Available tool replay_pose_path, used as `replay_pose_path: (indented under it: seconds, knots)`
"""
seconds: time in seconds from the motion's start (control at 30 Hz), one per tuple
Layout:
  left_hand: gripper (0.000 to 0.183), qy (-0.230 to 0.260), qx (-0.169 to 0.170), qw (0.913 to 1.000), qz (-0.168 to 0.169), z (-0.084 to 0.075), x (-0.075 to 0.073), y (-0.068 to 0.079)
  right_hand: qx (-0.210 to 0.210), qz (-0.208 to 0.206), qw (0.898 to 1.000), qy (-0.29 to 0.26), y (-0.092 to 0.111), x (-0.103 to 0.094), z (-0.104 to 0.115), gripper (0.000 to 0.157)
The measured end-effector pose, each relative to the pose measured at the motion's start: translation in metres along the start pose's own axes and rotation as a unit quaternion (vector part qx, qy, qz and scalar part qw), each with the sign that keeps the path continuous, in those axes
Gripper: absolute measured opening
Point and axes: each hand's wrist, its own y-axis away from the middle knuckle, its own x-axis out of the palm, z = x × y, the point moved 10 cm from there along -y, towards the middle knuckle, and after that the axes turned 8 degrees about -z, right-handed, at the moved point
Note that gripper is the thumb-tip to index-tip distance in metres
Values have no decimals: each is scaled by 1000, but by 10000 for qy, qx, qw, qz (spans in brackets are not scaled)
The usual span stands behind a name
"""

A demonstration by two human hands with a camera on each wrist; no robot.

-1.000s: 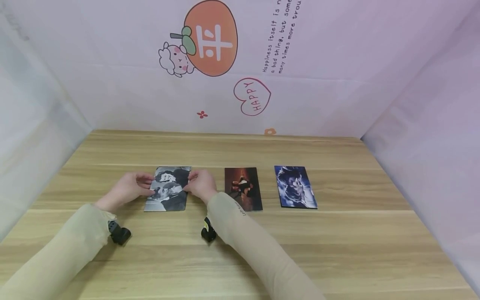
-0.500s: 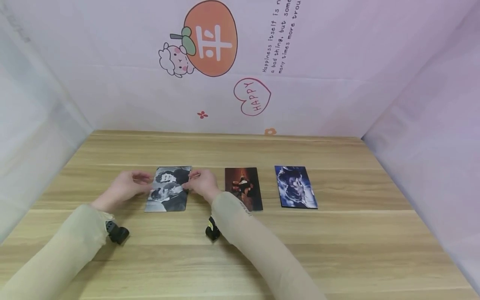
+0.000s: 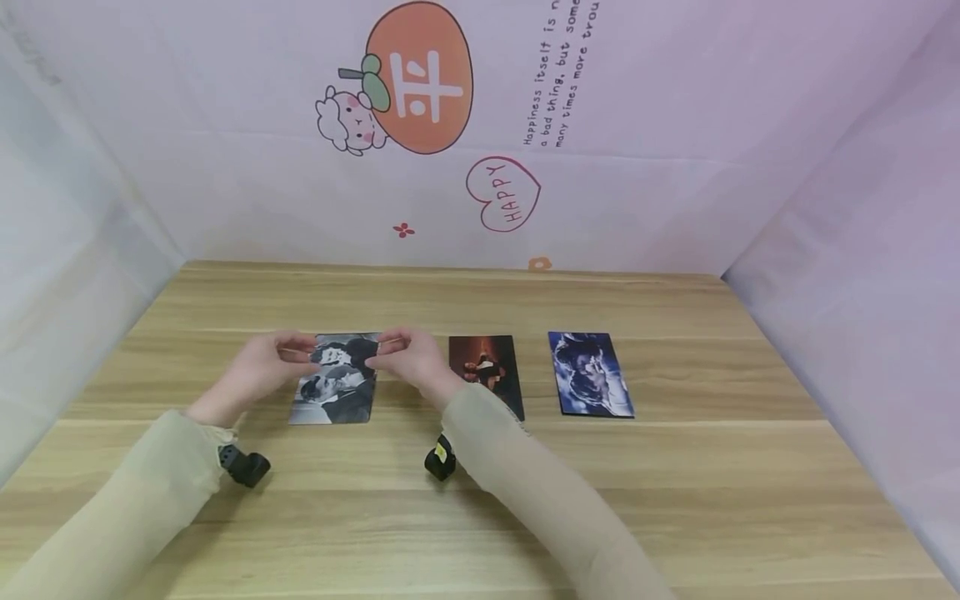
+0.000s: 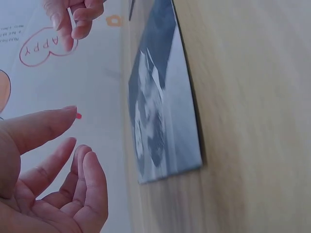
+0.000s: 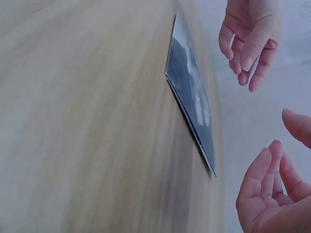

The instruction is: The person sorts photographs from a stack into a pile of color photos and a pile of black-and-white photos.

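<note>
A black-and-white photo card (image 3: 333,396) lies flat at the left of the table. Its edge shows two thin layers in the right wrist view, where the card (image 5: 190,82) is seen from the side. My left hand (image 3: 262,367) is raised over the card's left edge, fingers loosely bent and holding nothing. Over the right edge hovers my right hand (image 3: 416,360), its thumb and fingers apart with nothing between them. In the left wrist view a gap separates the left hand (image 4: 58,179) from the card (image 4: 158,111).
Right of the hands lies a dark reddish photo card (image 3: 483,358), partly behind the right sleeve. Farther right is a blue-and-white photo card (image 3: 591,375). White cloth walls with printed drawings (image 3: 420,79) border the wooden table (image 3: 675,500) at the back and sides.
Both hands have risen from the black-and-white card's edges, the right hand letting go of it and shifting slightly right. The cards stay in place.
</note>
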Motion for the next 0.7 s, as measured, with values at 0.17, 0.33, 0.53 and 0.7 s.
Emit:
replay_pose_path:
  seconds: [0.17, 0.33, 0.53, 0.7]
  knots:
    - [46, 213, -28, 9998, 4, -8, 3, 1, -115, 49, 9999, 31, 4, -10, 3, 40]
    - [46, 293, 16, 9996, -45, -16, 7, 1, -292, 42, 9995, -121, 7, -21, 5, 41]
    - [44, 359, 58, 9993, -52, -23, 18, 2, -223, 50, 9994, -245, 12, -35, -1, 41]
    - [43, 535, 69, 9985, -80, -30, 29, -2, -299, 43, 9990, -338, 13, -45, -3, 43]
